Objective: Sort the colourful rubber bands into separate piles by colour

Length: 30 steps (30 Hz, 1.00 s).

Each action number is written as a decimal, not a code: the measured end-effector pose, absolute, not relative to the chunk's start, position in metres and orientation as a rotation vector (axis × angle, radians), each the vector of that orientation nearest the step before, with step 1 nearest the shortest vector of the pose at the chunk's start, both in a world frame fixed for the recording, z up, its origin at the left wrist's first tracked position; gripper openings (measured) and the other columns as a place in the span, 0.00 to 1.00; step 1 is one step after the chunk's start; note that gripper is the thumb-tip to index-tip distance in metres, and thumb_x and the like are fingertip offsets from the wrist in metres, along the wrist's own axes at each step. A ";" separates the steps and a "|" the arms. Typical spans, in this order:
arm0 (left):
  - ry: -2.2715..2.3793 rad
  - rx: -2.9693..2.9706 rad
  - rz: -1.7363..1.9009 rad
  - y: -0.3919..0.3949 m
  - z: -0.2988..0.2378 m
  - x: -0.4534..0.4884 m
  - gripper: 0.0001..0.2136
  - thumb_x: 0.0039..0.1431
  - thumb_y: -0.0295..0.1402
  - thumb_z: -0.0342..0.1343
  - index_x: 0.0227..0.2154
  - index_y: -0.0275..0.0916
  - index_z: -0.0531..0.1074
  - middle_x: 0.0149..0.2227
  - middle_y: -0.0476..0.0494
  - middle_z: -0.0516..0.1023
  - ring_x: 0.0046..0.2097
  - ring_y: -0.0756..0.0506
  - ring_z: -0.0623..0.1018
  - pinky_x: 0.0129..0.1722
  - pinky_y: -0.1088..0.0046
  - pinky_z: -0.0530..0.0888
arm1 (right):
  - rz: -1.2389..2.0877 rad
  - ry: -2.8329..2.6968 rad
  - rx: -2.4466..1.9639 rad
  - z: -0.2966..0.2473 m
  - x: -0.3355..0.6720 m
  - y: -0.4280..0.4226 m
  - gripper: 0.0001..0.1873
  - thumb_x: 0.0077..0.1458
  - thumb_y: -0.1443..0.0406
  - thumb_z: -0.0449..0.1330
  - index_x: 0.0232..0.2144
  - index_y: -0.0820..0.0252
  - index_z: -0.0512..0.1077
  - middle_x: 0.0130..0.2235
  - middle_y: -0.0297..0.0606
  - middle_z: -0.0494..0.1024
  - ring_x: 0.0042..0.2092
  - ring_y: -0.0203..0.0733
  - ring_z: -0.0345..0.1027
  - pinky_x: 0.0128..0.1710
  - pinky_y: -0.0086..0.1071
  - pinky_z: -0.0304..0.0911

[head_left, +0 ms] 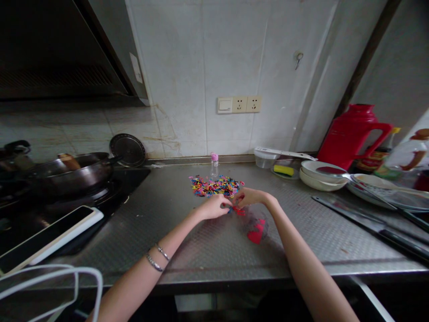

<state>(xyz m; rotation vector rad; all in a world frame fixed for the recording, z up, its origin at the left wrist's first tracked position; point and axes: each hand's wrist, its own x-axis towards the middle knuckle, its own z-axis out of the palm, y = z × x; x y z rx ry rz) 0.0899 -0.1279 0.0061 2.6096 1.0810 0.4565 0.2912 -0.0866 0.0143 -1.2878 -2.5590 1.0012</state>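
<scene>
A heap of small multicoloured bits (214, 186) lies on the steel counter (187, 223) near the wall. Both hands meet just in front of the heap. My left hand (214, 207) is curled in a pinch, its fingertips touching those of my right hand (248, 197), which is also pinched. Something tiny sits between the fingertips; I cannot make out what. Small red pieces (239, 211) lie right beneath the hands. A clear plastic bag with a red patch (256, 230) rests on the counter under my right forearm. A small clear bottle with a pink cap (214, 164) stands behind the heap.
A wok (72, 172) sits on the stove at left, with a tablet (47, 239) in front of it. At right are stacked bowls (321, 174), plates, a yellow sponge (283, 170), a red thermos jug (351, 134) and a long knife (368, 226).
</scene>
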 end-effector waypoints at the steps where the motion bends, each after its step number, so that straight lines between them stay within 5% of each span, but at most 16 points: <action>1: 1.072 2.634 0.436 -0.129 0.006 0.090 0.12 0.50 0.31 0.52 0.38 0.41 0.75 0.34 0.44 0.74 0.36 0.48 0.72 0.37 0.75 0.66 | 0.998 -2.583 -1.274 0.014 0.287 -0.088 0.14 0.36 0.67 0.57 0.30 0.60 0.75 0.19 0.28 0.68 0.21 0.27 0.55 0.18 0.20 0.49; 20: 1.153 2.757 0.391 -0.130 -0.005 0.090 0.14 0.54 0.37 0.49 0.41 0.42 0.72 0.36 0.42 0.70 0.36 0.47 0.72 0.35 0.74 0.66 | 1.038 -2.548 -1.346 0.010 0.291 -0.083 0.12 0.36 0.67 0.55 0.26 0.62 0.74 0.19 0.29 0.68 0.20 0.28 0.54 0.18 0.21 0.50; 30: 1.211 2.789 0.361 -0.129 -0.005 0.088 0.12 0.54 0.35 0.47 0.34 0.39 0.74 0.35 0.43 0.70 0.34 0.48 0.72 0.34 0.75 0.66 | 1.073 -2.547 -1.367 0.013 0.290 -0.087 0.11 0.36 0.68 0.54 0.25 0.64 0.74 0.18 0.29 0.66 0.19 0.28 0.54 0.16 0.21 0.49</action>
